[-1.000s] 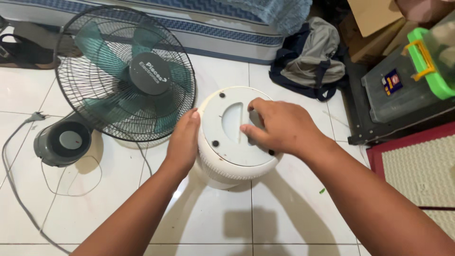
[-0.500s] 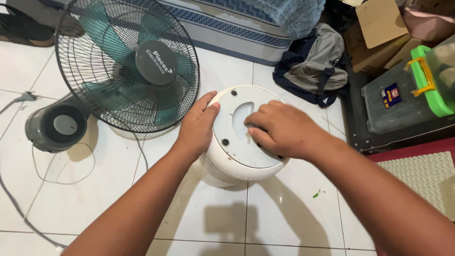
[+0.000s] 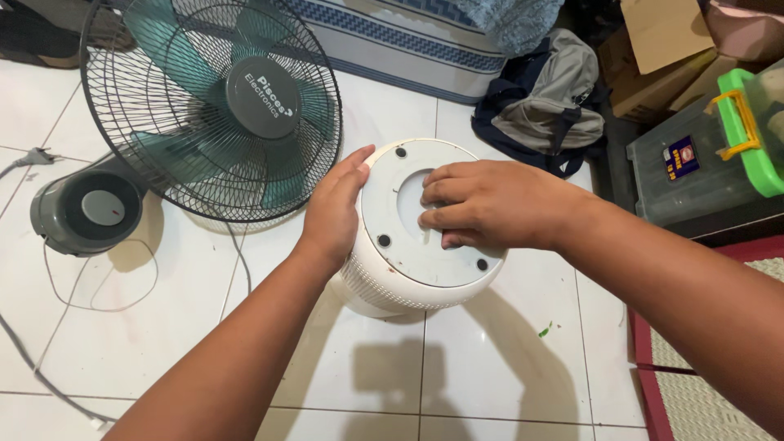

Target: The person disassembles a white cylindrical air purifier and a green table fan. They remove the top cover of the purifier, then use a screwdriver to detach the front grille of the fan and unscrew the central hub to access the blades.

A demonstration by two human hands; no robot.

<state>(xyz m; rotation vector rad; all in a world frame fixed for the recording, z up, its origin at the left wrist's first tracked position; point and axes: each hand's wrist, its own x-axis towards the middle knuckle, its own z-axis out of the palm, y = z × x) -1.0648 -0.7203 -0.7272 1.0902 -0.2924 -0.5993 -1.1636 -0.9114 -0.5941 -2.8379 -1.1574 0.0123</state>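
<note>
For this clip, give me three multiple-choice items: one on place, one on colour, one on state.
1. Where does the fan head lie relative to the white round unit?
A. to its left
B. on top of it
C. to its right

2. What colour are the fan blades?
A. red
B. teal green
C. yellow

3. How do the hands meet the white unit?
A. both lifted clear
B. only one touches
C. left hand on its side, right hand on its flat face

Key: 1 A, the grille sits left of the unit; 2 B, teal shows through the dark grille; 3 C, palm on rim, fingers over the centre disc.
</note>
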